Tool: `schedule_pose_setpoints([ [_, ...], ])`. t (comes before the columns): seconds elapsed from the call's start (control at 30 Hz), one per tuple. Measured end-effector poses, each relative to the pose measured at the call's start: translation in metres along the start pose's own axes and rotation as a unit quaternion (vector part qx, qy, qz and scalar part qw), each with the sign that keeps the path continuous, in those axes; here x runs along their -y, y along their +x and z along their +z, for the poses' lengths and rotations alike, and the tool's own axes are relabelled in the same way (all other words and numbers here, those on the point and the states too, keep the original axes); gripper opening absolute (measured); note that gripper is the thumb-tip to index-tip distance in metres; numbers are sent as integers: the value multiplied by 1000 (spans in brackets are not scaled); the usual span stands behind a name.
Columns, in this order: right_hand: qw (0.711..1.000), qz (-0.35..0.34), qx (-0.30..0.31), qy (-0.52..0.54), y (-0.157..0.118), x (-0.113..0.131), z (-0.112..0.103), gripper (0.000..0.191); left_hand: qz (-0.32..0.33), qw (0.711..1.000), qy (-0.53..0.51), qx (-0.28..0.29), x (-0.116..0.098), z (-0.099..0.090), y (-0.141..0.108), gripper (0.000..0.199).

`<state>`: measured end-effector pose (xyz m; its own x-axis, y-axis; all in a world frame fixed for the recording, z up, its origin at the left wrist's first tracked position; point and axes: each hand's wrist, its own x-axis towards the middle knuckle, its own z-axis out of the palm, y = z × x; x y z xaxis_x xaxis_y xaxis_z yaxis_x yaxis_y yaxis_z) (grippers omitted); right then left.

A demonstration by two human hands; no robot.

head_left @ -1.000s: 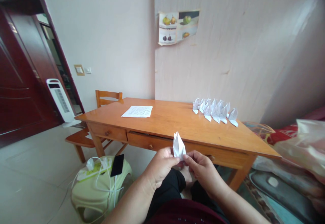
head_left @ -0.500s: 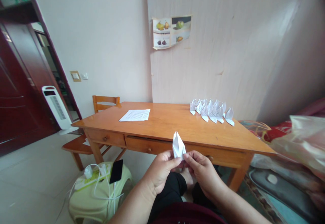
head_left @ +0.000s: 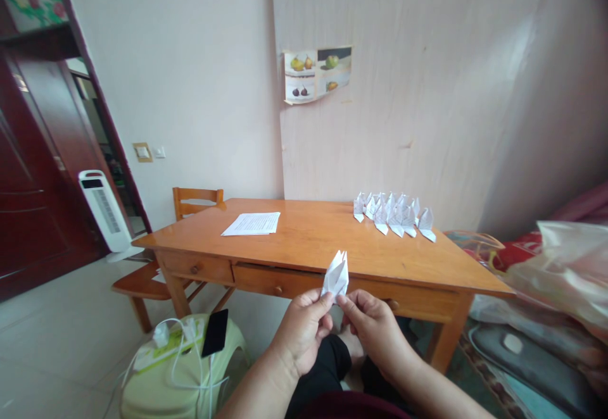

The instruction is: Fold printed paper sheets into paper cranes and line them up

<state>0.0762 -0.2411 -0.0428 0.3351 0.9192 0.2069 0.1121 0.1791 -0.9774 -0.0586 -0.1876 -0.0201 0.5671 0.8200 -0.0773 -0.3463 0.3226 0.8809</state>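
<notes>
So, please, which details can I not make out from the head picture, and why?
Text on the paper stack: head view, too small.
Lower end of the folded paper: head view, partly covered by the fingers.
Rear folded figures: head view, partly hidden by the front ones.
Lower part of the stool: head view, cut off by the bottom edge.

Okay, so the left hand and right hand are super close, thumb tips nearly meeting between them. Both are pinching, left fingers curled below that thumb, right ones tucked in too. Bare forearms, left and right, slant inward from below the hands, wrists pretty straight.
</notes>
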Motion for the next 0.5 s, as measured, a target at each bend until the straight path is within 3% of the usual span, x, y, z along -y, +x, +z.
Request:
schedule_pose_setpoints([
  [0.2,999,-27,0,-27,2,-5,-2,41,-25,999,-30,-23,-10,-1,-2,27],
  [0.33,994,-80,-69,-20,-1,5,-8,33,-9,1000,-2,-3,-17,-2,-4,33],
  [0.5,981,-156,-111,-28,0,17,-15,32,0,999,46,17,-19,3,-10,39],
])
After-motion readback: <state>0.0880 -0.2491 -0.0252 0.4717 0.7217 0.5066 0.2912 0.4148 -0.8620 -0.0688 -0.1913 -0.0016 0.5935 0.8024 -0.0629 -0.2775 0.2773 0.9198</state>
